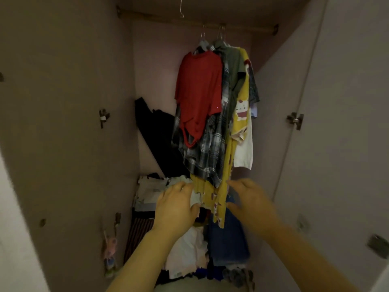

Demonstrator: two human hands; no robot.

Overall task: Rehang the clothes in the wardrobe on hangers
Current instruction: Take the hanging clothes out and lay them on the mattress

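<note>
As far as this view shows, the job is partly done: five or so garments hang bunched together toward the right of the rail point(164, 18) in the wardrobe point(155, 70), among them a red T-shirt point(197, 89), a plaid shirt point(202, 157), a yellow printed garment point(242, 106) and a white garment point(245, 152). One bare wire hanger point(181, 9) shows at the top edge, apart from that group. Outstanding work is considerable. A loose pile of clothes point(189, 253) covers the wardrobe floor, with blue denim point(227, 239) on its right side, and a black garment point(155, 135) slumps against the back wall. My left hand point(175, 209) reaches in just beside the yellow hem, fingers and thumb bracketing a scrap of pale cloth; whether it has gripped that cloth I cannot tell. My right hand point(251, 200), blurred, is spread wide on the other side of the hem and holds nothing. I judge well under half the clothing to be hung.
</note>
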